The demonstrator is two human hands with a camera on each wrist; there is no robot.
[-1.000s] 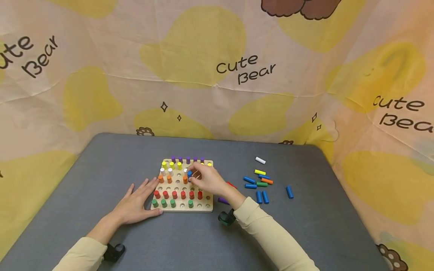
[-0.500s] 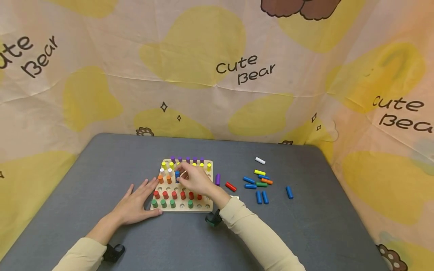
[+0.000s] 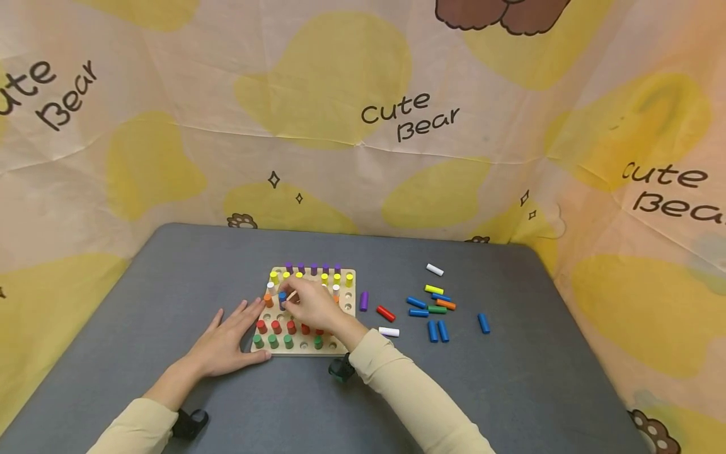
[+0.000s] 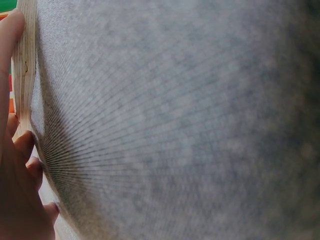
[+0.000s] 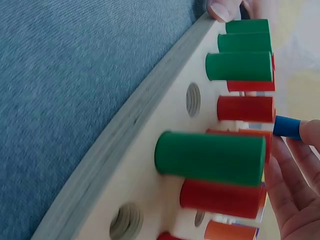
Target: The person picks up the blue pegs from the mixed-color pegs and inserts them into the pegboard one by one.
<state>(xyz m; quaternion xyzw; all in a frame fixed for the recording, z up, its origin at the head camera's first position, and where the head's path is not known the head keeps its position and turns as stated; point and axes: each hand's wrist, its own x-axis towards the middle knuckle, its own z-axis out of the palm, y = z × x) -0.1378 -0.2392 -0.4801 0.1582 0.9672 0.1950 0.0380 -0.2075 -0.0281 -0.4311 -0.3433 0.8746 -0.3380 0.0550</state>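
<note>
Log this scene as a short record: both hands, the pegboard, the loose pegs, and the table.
Right hand: pinches a blue peg over the pegboard
Left hand: rests against the pegboard's left edge
Pegboard: wooden, some holes unfilled
Standing pegs: purple, yellow, white, orange, red, green
Loose pegs: right of the pegboard; visible are six blue, two white, one each yellow, orange, green, red, purple
Table: grey

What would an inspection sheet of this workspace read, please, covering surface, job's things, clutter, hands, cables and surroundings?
Surface: grey table, in view around the board.
Job's things: board part-filled with coloured pegs, some holes vacant; blue peg in hand.
Clutter: loose pegs of several colours lie right of the board.
Hands: left hand touches the board's left edge; right hand pinches the blue peg.
Cables: nothing seen.
Surroundings: patterned cloth lettered "Cute Bear".
</note>
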